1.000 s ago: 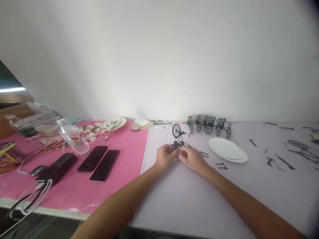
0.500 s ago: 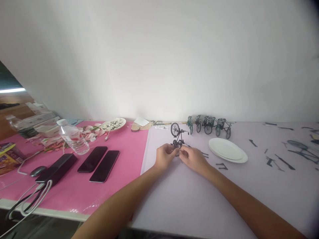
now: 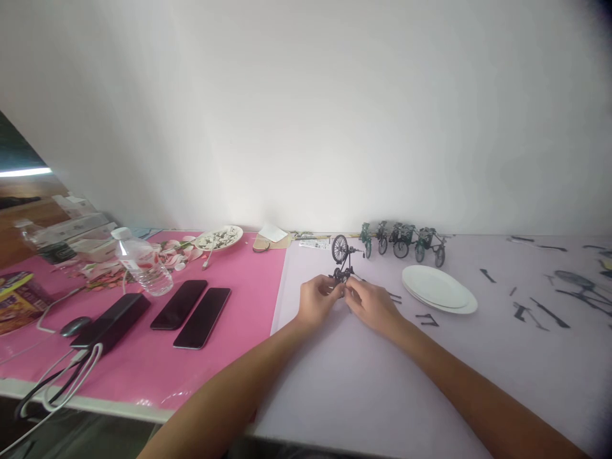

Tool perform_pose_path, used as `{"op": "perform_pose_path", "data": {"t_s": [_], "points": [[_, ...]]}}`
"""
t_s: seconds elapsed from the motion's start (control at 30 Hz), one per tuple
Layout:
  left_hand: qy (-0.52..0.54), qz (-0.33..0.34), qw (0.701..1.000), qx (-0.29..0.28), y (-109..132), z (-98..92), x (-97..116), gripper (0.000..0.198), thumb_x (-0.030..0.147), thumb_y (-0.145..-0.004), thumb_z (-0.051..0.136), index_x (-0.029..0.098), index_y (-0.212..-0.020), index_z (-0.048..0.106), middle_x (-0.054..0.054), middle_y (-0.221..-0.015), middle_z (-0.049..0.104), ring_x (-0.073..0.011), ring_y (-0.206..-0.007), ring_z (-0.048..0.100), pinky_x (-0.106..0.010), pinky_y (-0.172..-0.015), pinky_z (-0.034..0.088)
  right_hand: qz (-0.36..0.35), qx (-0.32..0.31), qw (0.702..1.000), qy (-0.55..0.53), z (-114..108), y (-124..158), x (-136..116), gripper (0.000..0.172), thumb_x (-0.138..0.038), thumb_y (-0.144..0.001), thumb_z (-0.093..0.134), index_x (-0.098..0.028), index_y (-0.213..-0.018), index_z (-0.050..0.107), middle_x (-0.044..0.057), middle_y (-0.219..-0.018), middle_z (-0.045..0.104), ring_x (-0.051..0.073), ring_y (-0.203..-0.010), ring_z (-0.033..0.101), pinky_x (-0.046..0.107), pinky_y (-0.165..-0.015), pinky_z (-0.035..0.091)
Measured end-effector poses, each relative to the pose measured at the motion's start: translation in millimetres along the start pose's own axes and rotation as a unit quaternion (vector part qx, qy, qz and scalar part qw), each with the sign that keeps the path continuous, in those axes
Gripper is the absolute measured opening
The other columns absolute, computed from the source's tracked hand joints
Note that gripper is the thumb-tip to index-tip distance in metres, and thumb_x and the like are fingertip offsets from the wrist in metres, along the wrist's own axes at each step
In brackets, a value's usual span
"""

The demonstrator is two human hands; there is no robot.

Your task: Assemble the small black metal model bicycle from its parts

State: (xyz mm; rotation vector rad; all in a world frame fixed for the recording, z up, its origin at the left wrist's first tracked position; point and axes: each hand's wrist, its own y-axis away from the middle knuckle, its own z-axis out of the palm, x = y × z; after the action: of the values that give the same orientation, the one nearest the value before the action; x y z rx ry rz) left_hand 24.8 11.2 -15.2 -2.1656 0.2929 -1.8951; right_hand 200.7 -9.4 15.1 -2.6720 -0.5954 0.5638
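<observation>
At the near edge of a lilac sheet (image 3: pixel 363 382), your forearms run in from both sides and meet. Your left hand (image 3: pixel 318 301) and right hand (image 3: pixel 370 305) are close together, fingertips pinched on the low end of a small black bike (image 3: pixel 342 262). It stands just beyond them on the sheet with one spoked wheel raised. That two-sided pinch looks meant to steady a thin, wiry frame that would likely tip on its own. Left of your arms, two glossy phones (image 3: pixel 203 317) lie flat, side by side on a pink mat (image 3: pixel 248 280). Beyond your right hand sit stacked white plates (image 3: pixel 437 288), smooth and round, with flat black parts (image 3: pixel 540 312) scattered to their right. Farther back, a row of bikes (image 3: pixel 401 241), green and black, stands parked along the matte white wall (image 3: pixel 306 127).
</observation>
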Motion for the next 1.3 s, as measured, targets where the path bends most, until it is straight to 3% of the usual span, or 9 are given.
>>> {"op": "perform_pose_path", "data": {"t_s": [0.47, 0.77, 1.03, 1.3], "points": [[0.006, 0.02, 1.0, 0.004, 0.6, -0.1, 1.9, 0.03, 0.046, -0.084, 0.077, 0.016, -0.089, 0.073, -0.007, -0.086, 0.076, -0.0181, -0.072, 0.072, -0.028, -0.067, 0.056, -0.043, 0.041, 0.996, 0.07, 5.6, -3.2, 7.5, 0.023, -0.026, -0.1, 0.048, -0.022, -0.083, 0.064, 0.005, -0.076, 0.064, 0.017, -0.064, 0.055, 0.029, -0.059, 0.027], [0.001, 0.022, 1.0, -0.001, 1.4, -0.5, 0.9, 0.03, 0.046, -0.087, 0.075, 0.016, -0.093, 0.073, -0.009, -0.09, 0.077, -0.0186, -0.075, 0.072, -0.028, -0.068, 0.057, -0.038, 0.034, 0.998, 0.028, -2.3, -2.0, 1.6, 0.02, -0.028, -0.099, 0.05, -0.022, -0.082, 0.06, 0.003, -0.077, 0.061, 0.015, -0.063, 0.053, 0.027, -0.061, 0.033], [-0.038, 0.063, 0.997, -0.015, 5.0, -3.1, 9.7, 0.028, 0.044, -0.089, 0.073, 0.016, -0.093, 0.074, -0.008, -0.089, 0.077, -0.0178, -0.075, 0.071, -0.026, -0.067, 0.056, -0.065, 0.095, 0.992, 0.045, -0.5, -1.6, -1.4, 0.016, -0.019, -0.091, 0.057, -0.02, -0.075, 0.057, 0.001, -0.071, 0.059, 0.014, -0.062, 0.052, 0.026, -0.06, 0.033], [-0.036, 0.053, 0.998, -0.02, 3.1, -3.1, 6.1, 0.027, 0.044, -0.09, 0.072, 0.017, -0.095, 0.073, -0.007, -0.09, 0.077, -0.0179, -0.075, 0.072, -0.026, -0.065, 0.055, -0.101, 0.088, 0.986, 0.103, -1.5, -2.3, -2.6, 0.023, -0.019, -0.098, 0.051, -0.018, -0.079, 0.063, 0.003, -0.071, 0.06, 0.015, -0.065, 0.053, 0.028, -0.06, 0.029]]}}
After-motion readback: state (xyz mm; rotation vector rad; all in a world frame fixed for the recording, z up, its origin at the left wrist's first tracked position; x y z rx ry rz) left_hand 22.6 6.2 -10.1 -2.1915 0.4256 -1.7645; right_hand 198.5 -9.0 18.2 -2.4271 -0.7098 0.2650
